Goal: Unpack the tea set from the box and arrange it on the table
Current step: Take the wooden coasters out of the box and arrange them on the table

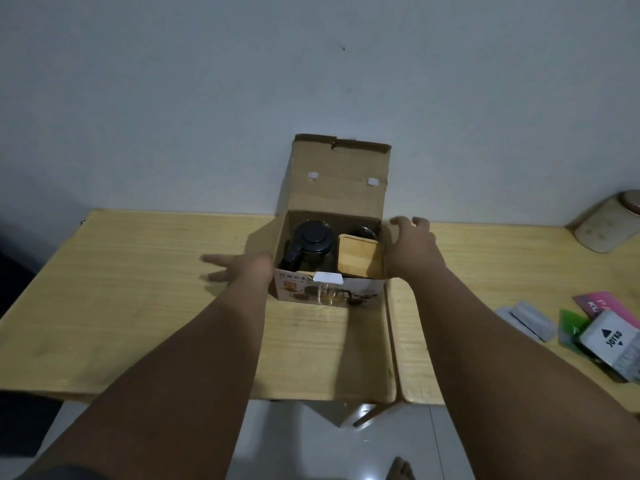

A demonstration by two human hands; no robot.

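Box [367, 292] sits open on the surface [138, 271], flap up against the wall. Tea set is all inside: dark-lidded pot [308, 244] on the left, bamboo-lidded piece [360, 258] on the right, something glassy behind it that we can't make out.

Left grip [239, 268] is beside the box's left wall, fingers spread, blurred, holding nothing. Right grip [410, 237] is by the right wall near the back corner, fingers spread and slightly curved, also holding nothing. We can't tell if either touches the cardboard.

We read this as bracing the box before the first pull. Pin the box with one grip and lift the pot straight up by its handle, slowly; the fit looks snug, and the pot could catch the bamboo lid. Set it down left of the box, since packets [530, 320] clutter the right.
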